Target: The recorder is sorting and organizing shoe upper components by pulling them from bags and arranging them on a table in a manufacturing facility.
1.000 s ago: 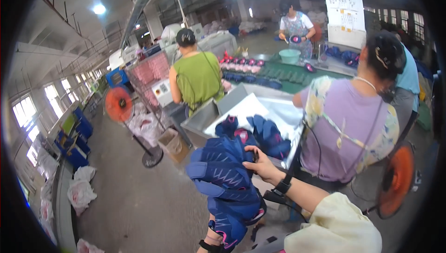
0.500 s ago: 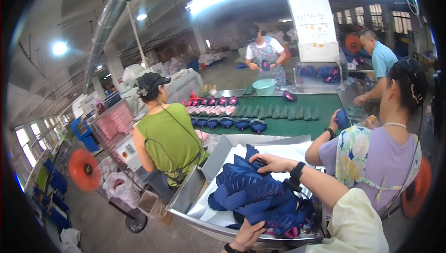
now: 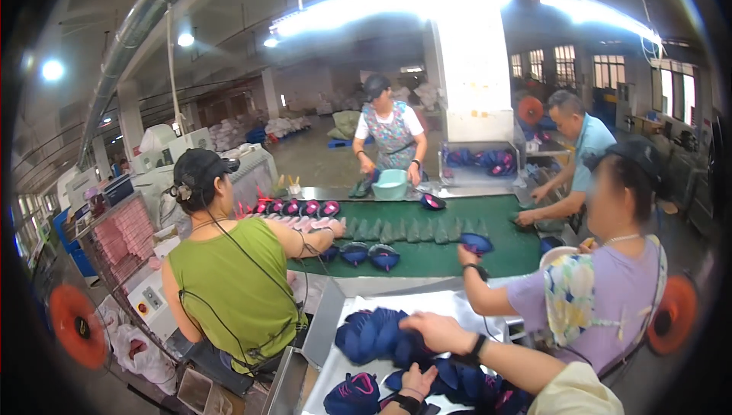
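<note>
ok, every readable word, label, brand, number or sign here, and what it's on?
None readable.
White pillar: faint marks low down, washed out by glare.
White control box: markings too small to read.
Orange fan at left: hub mark too blurred to read.
Dark blue shoe uppers: no lettering I can make out.

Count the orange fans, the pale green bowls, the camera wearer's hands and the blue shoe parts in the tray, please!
Orange fans: 3
Pale green bowl: 1
Camera wearer's hands: 2, left hand and right hand
Blue shoe parts in the tray: too heaped to count
Total without the heap: 6
</note>
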